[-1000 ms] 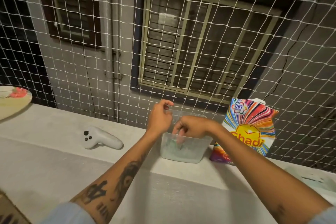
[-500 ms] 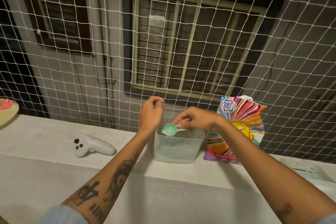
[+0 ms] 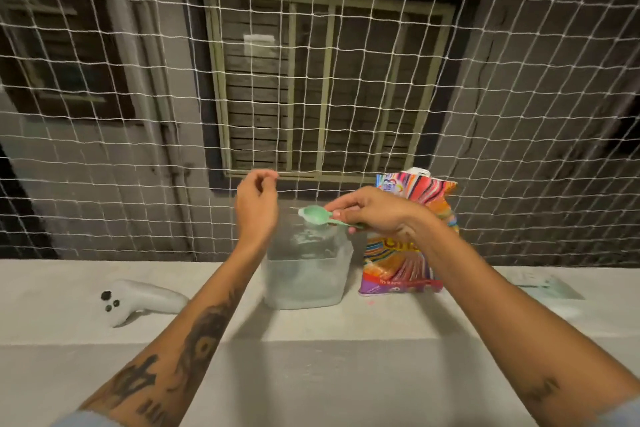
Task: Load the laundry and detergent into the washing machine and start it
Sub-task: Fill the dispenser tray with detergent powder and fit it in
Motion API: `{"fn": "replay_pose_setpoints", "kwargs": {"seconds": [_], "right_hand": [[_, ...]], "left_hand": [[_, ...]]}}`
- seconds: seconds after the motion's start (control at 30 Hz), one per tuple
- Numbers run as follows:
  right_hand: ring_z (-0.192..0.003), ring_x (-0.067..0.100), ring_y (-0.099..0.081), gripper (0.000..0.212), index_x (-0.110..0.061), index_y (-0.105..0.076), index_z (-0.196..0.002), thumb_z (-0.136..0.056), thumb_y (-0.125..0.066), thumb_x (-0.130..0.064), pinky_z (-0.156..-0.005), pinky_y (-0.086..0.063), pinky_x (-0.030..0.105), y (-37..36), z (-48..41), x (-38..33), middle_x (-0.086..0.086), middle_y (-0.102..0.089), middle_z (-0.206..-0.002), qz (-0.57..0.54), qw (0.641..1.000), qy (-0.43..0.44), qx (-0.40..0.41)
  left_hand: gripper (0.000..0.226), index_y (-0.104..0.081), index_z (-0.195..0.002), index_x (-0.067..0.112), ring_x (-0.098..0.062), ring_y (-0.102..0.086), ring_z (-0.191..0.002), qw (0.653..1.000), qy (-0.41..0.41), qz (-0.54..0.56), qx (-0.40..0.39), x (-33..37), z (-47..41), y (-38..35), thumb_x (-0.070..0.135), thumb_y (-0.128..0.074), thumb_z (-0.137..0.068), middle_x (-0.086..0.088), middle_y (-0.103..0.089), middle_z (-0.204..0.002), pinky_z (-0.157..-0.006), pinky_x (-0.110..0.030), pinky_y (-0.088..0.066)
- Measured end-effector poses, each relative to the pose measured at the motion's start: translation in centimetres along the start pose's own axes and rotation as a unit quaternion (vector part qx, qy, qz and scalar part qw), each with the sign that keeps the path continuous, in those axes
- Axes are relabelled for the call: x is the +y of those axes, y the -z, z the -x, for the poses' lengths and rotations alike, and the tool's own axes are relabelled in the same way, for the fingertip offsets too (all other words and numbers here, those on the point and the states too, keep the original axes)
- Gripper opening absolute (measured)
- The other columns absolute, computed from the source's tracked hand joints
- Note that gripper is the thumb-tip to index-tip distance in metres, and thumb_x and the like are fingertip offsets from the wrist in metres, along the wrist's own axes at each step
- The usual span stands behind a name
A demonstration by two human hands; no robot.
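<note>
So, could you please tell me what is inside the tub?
A pale greenish fill, likely detergent, shows through the cloudy walls of the tub. The right hand holds a green scoop above its rim. Walls and blur hide anything else inside.

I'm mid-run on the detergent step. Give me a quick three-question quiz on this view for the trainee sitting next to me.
1. True or false: the right hand holds the green scoop over the clear tub.
2. What stands on the ledge just to the right of the tub?
A. a bucket
B. a colourful detergent bag
C. a bottle
3. Fill in: the white controller lies on the ledge to the ___ of the tub.

Key: 1 true; 2 B; 3 left.
</note>
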State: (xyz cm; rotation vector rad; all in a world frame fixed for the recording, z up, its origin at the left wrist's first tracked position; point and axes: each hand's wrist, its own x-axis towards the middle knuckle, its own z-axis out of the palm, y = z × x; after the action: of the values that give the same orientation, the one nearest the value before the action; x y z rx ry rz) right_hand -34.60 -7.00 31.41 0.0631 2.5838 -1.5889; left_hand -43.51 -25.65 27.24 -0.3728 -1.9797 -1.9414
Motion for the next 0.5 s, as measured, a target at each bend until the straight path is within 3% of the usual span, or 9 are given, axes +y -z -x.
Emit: {"fn": "replay_pose_setpoints", "kwargs": {"seconds": [0.1, 0.2, 0.27, 0.4, 0.5], "right_hand": [[-0.076, -0.001, -0.061, 0.023, -0.012, -0.069, -0.115, -0.095, -0.059, -0.005, -0.063, -0.051, 0.013, 2.9, 3.5, 0.5, -0.004, -0.07, -0.094, -0.077, 0.997, -0.01, 0.007], [-0.079, 0.009, -0.055, 0.025, -0.012, -0.068, -0.115, -0.095, -0.056, -0.002, -0.063, -0.05, 0.012, 6.9, 8.3, 1.4, -0.001, -0.07, -0.093, -0.119, 0.991, -0.017, 0.061], [-0.082, 0.008, -0.055, 0.028, -0.009, -0.066, -0.122, -0.096, -0.056, -0.005, -0.062, -0.05, 0.011, 10.1, 12.4, 2.4, 0.003, -0.069, -0.103, -0.118, 0.987, -0.03, 0.109], [-0.089, 0.016, -0.053, 0.025, -0.016, -0.072, -0.115, -0.096, -0.059, -0.008, -0.062, -0.049, 0.012, 16.0, 20.2, 5.8, 0.009, -0.069, -0.111, -0.12, 0.965, -0.088, 0.215], [-0.096, 0.017, -0.054, 0.02, -0.014, -0.074, -0.109, -0.093, -0.062, -0.009, -0.067, -0.05, 0.017, 18.4, 24.0, 9.2, 0.011, -0.069, -0.115, -0.111, 0.943, -0.135, 0.284]], "left_hand": [[0.019, -0.063, -0.094, 0.025, -0.008, -0.049, -0.066, 0.998, -0.05, -0.004, -0.033, 1.7, 1.3, -2.5, 0.017, -0.046, -0.095, 0.0, -0.062, -0.091, -0.061, -0.025, -0.04], [0.019, -0.061, -0.088, 0.026, -0.01, -0.051, -0.073, 0.994, -0.087, 0.048, -0.044, 4.0, 2.9, -6.0, 0.015, -0.046, -0.088, 0.0, -0.062, -0.088, -0.066, -0.033, -0.044], [0.019, -0.06, -0.088, 0.023, -0.012, -0.055, -0.079, 0.988, -0.125, 0.072, -0.056, 5.6, 4.7, -8.5, 0.012, -0.045, -0.085, -0.003, -0.062, -0.089, -0.076, -0.04, -0.048], [0.019, -0.057, -0.092, 0.021, -0.019, -0.057, -0.087, 0.965, -0.22, 0.103, -0.103, 8.0, 10.5, -13.5, 0.006, -0.047, -0.088, 0.002, -0.061, -0.091, -0.082, -0.04, -0.048], [0.02, -0.058, -0.094, 0.024, -0.017, -0.058, -0.084, 0.945, -0.246, 0.131, -0.171, 8.3, 14.6, -17.0, 0.006, -0.05, -0.089, 0.006, -0.061, -0.089, -0.078, -0.034, -0.048]]}}
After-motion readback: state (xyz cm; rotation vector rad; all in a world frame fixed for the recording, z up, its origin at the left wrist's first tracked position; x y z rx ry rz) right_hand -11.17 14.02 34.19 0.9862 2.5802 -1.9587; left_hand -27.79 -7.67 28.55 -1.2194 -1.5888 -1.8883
